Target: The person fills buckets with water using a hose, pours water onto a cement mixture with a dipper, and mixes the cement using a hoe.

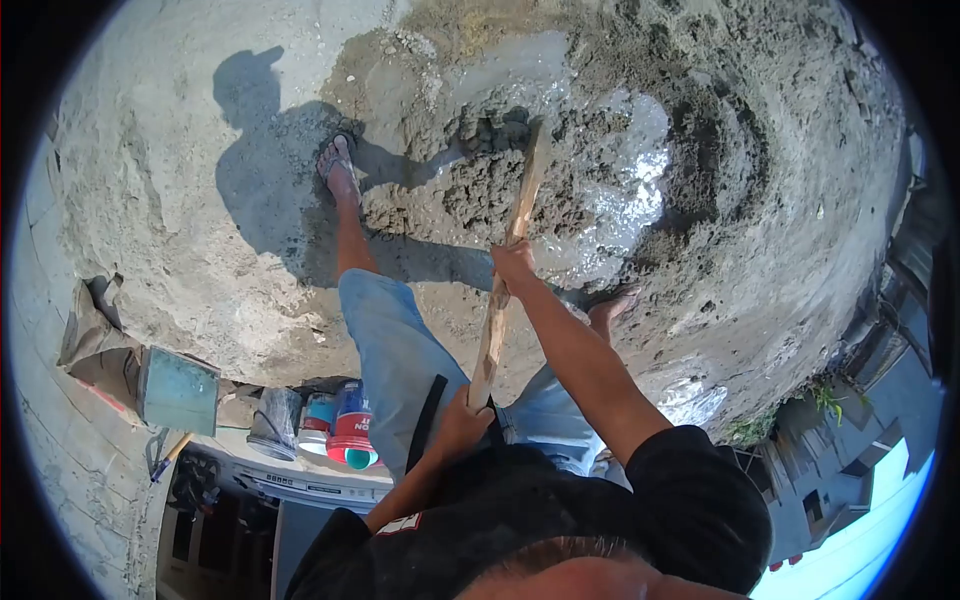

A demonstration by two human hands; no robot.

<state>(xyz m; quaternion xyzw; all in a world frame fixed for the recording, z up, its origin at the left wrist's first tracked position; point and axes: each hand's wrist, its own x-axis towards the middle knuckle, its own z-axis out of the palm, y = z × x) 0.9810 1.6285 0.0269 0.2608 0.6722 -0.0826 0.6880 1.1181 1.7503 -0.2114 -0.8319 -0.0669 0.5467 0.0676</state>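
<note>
A long wooden handle point(490, 340) runs from my waist up to a heap of wet, grey-brown mix point(490, 190) on the ground. Near its lower end, by my hip, my left hand point(464, 422) is wrapped round the wood. Further up the shaft my right hand point(513, 262) is closed on it. The far end of the handle goes into the wet mix, and the tool's head is hidden there. Shiny water point(640, 180) lies in and around the heap, to the right of the handle.
My sandalled foot point(338, 160) stands left of the heap, the other foot point(612, 308) at its lower right. Buckets point(350, 425), a grey pail point(275, 420) and a greenish box point(178, 390) stand at the lower left. Plants point(825, 398) and boards edge the right side.
</note>
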